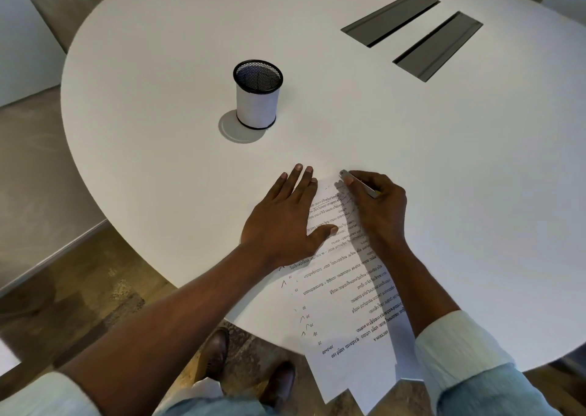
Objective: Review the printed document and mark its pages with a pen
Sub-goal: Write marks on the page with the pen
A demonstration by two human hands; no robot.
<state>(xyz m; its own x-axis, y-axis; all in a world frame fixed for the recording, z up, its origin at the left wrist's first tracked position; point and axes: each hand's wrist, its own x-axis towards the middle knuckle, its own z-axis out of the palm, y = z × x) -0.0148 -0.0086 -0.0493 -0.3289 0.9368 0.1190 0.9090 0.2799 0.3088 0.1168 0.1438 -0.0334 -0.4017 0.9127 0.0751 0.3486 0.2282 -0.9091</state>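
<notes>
A printed document (336,292) of several white pages lies on the round white table (348,124), its near end hanging over the table's front edge. Pen ticks run along its left margin. My left hand (285,222) rests flat on the paper's far left part, fingers spread, thumb on the text. My right hand (377,206) holds a pale pen (360,183) at the paper's far right corner, with the pen's end pointing away to the upper left. The right forearm covers part of the page's right edge.
A black mesh pen cup (257,95) wrapped in white stands on the table, beyond my left hand. Two dark cable hatches (412,32) sit at the far right. Below the table's edge are my shoes (247,368) and a wooden floor.
</notes>
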